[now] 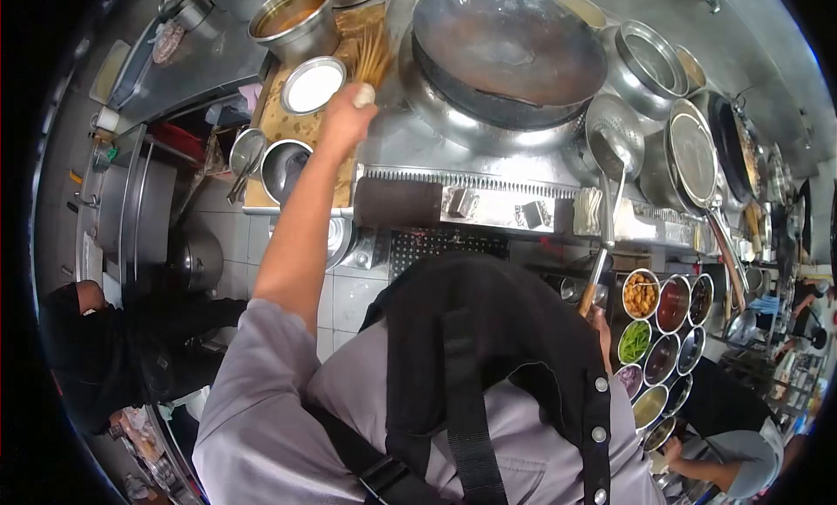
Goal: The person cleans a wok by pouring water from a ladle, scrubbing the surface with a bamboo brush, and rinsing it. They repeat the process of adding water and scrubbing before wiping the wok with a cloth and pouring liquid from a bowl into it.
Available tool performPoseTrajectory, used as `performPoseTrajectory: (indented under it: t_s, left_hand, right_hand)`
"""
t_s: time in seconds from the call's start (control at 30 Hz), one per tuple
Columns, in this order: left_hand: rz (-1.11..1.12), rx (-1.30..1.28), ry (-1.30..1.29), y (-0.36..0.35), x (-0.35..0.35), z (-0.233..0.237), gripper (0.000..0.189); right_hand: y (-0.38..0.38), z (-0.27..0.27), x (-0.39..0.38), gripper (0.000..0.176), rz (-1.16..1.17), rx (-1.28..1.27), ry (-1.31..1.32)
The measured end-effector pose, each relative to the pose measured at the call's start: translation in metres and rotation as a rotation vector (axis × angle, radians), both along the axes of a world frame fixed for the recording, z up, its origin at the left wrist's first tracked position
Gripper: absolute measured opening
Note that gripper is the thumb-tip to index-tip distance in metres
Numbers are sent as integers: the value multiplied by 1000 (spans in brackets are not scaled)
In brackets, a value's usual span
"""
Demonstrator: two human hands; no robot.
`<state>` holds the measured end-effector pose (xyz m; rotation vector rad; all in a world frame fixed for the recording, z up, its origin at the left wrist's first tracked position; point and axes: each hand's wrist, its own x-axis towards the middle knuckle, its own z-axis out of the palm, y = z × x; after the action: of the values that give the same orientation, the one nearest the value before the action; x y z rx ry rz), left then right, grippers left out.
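My left hand [348, 119] is closed around the handle end of a bamboo wok brush [371, 56], its thin bristles pointing away from me over the wooden board. Beside that hand sits a metal bowl of white contents [314, 86]. To the right, a large dark wok [510, 47] rests on the burner, with faint steam over it. My right hand [601, 332] is low at my right side, mostly hidden by my body, closed at the wooden end of a long-handled ladle [613, 148]. The ladle's bowl lies over a perforated strainer [614, 126] at the stove's right edge.
A pot of orange-brown liquid [292, 21] stands at the back left. Another metal bowl [285, 169] sits near the board's front edge. At right are several seasoning containers [660, 358] and stacked strainers [694, 152]. Other people [724, 470] work at right and left [91, 357].
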<state>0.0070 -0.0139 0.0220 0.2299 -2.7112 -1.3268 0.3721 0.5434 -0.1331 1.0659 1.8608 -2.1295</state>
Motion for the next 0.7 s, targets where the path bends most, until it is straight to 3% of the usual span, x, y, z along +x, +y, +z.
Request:
performPoseTrajectory:
  t_s: [0.07, 0.13, 0.17, 0.23, 0.3, 0.37, 0.43, 0.47, 0.53, 0.63, 0.7]
  left_hand:
    - [-128, -248, 85, -3, 17, -56, 41]
    - [-239, -287, -211, 35, 79, -40, 42]
    - [-218, -298, -185, 51, 107, -46, 45]
    - [-269, -177, -200, 58, 127, -22, 42]
    - [-133, 278, -400, 57, 128, 10, 36]
    - [-277, -143, 59, 26, 112, -1, 32]
    - [-201, -427, 176, 28, 104, 35, 24]
    - [-214, -426, 174, 31, 95, 31, 24]
    - [-313, -556, -229, 42, 66, 27, 28]
    - [-636, -557, -162, 121, 48, 37, 27]
    - [-761, -508, -121, 182, 35, 39, 24]
  right_hand:
    - [4, -25, 21, 58, 79, 154, -95]
    - [10, -55, 41, 55, 188, 319, -188]
    - [12, -70, 52, 54, 253, 407, -240]
    - [15, -100, 71, 52, 381, 553, -320]
    - [18, -125, 89, 50, 481, 645, -378]
    - [22, -143, 104, 47, 545, 688, -418]
    - [27, -158, 119, 45, 584, 708, -446]
    - [31, -166, 126, 44, 599, 717, -456]
    - [39, -177, 136, 42, 613, 731, -461]
    - [52, -195, 141, 39, 600, 741, -450]
    - [47, -178, 131, 38, 578, 740, -448]
